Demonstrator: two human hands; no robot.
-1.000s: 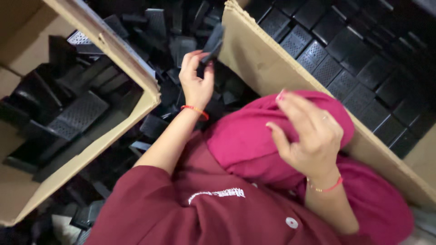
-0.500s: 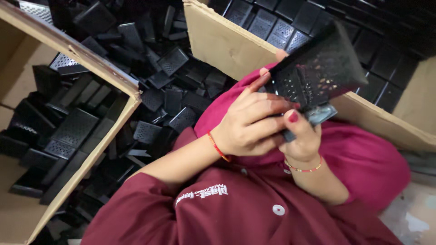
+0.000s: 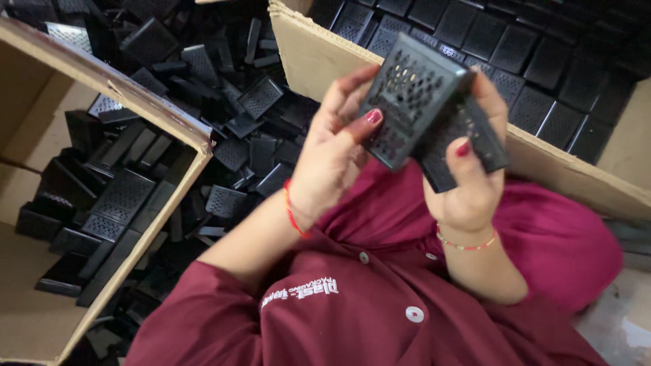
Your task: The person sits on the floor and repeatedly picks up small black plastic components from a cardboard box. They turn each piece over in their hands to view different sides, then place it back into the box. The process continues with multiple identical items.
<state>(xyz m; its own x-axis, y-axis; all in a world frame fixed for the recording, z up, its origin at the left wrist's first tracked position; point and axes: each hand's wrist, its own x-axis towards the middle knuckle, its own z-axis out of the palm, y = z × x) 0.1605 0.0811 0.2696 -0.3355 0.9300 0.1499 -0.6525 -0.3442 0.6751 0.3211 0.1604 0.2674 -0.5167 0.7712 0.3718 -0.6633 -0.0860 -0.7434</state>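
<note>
The floor is a heap of black parts (image 3: 224, 102), loose at 11 o'clock between two plain brown boxes. The left box (image 3: 156, 115), at 9 o'clock, holds parts tossed in anyhow; the right box (image 3: 319, 54), from 12 to 3 o'clock, holds them in neat flat rows. Neither box shows a label or tape on the sides in view. Just right of centre, at chest height, the left hand (image 3: 332, 156) grips a perforated black grille (image 3: 413, 95), thumb on its face and fingers curled behind its left edge. The right hand (image 3: 468, 183) clasps a second grille (image 3: 468, 135), which sits partly under the first and touches it, thumb pressed on its front. The step looks like pairing or checking two pieces face to face; any further handling calls for keeping their edges lined up and the grip firm on the thin rims. At 6 o'clock a maroon shirt (image 3: 380, 318) carries a small white printed mark and white buttons.
</note>
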